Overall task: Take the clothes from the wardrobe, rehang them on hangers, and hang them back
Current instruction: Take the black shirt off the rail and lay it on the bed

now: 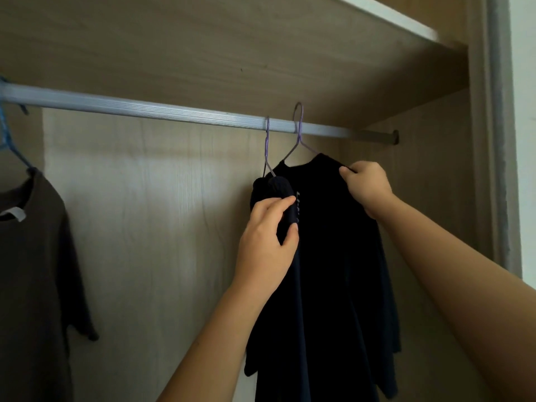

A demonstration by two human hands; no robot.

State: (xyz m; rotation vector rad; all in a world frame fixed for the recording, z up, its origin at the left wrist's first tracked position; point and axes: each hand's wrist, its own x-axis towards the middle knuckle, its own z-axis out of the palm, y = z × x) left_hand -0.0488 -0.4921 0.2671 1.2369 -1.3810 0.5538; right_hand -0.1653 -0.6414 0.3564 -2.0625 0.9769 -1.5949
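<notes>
Wood is filling the head view: the wardrobe wall (159, 198) is at the back, and a silver rail (145, 107) is running across from 9 o'clock to 2 o'clock. Two wire hangers are hanging close together on the rail near 1 o'clock, the left purple hanger (266, 146) and the right purple hanger (298, 126). A dark shirt (333, 271) is hanging from the right one and reaching down to 5 o'clock. A bunched dark garment (278, 184) is sitting on the left one, touching the shirt.

The left hand (266, 236) is wrapping its thumb and fingers round the bunched cloth, I think to keep it from slipping off its hanger. The right hand (368, 184) is pinching the shirt's shoulder at 3 o'clock between thumb and fingers, likely to pull it straight or lift it off.

At 9 o'clock a brown T-shirt (34, 256) is hanging on a blue hanger (11, 140), well apart from the dark clothes.
</notes>
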